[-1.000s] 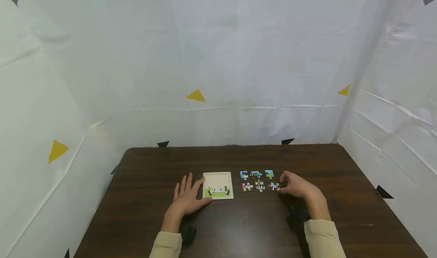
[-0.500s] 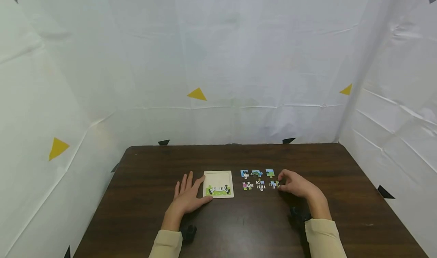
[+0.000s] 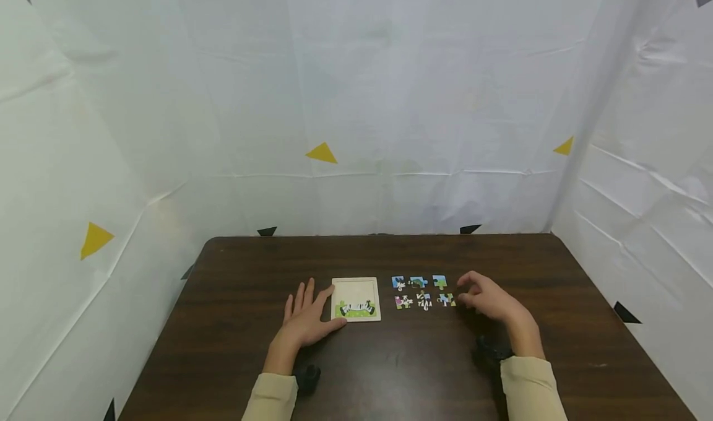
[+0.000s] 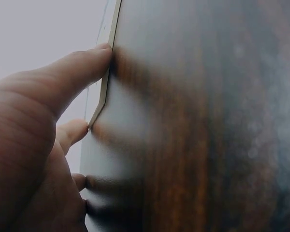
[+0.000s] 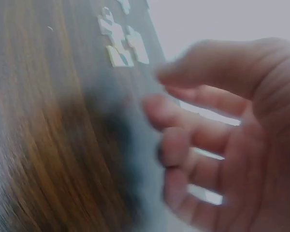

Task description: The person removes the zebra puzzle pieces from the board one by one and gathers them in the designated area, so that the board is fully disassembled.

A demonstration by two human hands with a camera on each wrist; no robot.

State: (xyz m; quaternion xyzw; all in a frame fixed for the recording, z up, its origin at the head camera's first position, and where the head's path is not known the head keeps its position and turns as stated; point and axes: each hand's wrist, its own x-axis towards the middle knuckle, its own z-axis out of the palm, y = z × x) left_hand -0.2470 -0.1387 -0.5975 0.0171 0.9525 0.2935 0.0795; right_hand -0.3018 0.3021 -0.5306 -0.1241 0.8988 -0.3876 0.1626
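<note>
A square wooden puzzle tray (image 3: 355, 287) with a zebra-and-grass picture along its lower part lies on the table. My left hand (image 3: 303, 326) is beside it, thumb and index finger touching its left side and lower edge, the other fingers spread. In the left wrist view, the thumb and a finger meet the tray's thin edge (image 4: 108, 72). Right of the tray are several jigsaw pieces in two rows, among them a blue-green corner piece (image 3: 440, 281). My right hand (image 3: 492, 301) hovers just right of the lower right jigsaw piece (image 3: 446, 299), fingers loosely bent and holding nothing.
The dark wooden table (image 3: 390, 371) has rounded far corners. White sheeting (image 3: 356, 111) with yellow, black and grey triangles encloses its back and sides. A black wrist camera (image 3: 308, 379) sits under the left wrist, another black device (image 3: 492, 348) under the right.
My right hand has let go of the lower right jigsaw piece and drawn slightly away to the right. The piece lies in its row. My left hand stays at the tray.
</note>
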